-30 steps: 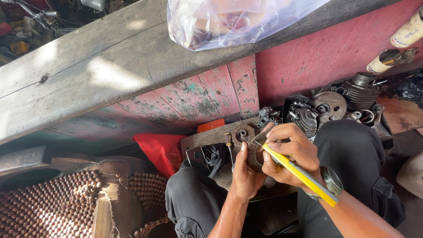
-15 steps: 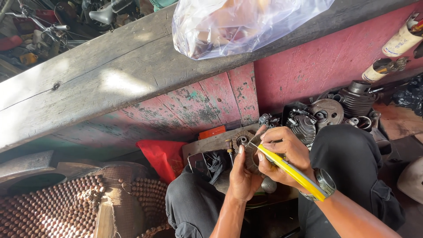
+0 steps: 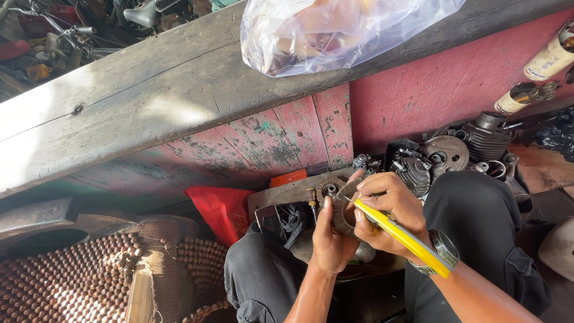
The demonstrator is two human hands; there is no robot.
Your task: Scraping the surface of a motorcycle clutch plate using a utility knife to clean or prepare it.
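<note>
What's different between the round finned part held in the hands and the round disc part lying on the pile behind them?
The finned round part is held on edge between the left hand and right hand; the disc part lies nearly flat among other engine pieces, untouched. A yellow-handled tool points at the held one; nothing works on the disc. The disc looks wider, with cut-outs in its face. Both are round, grimy grey metal.

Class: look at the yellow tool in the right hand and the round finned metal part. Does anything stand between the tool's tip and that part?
Nothing visible does. The right hand holds the yellow tool with its tip at the finned part, which the left hand steadies.
</note>
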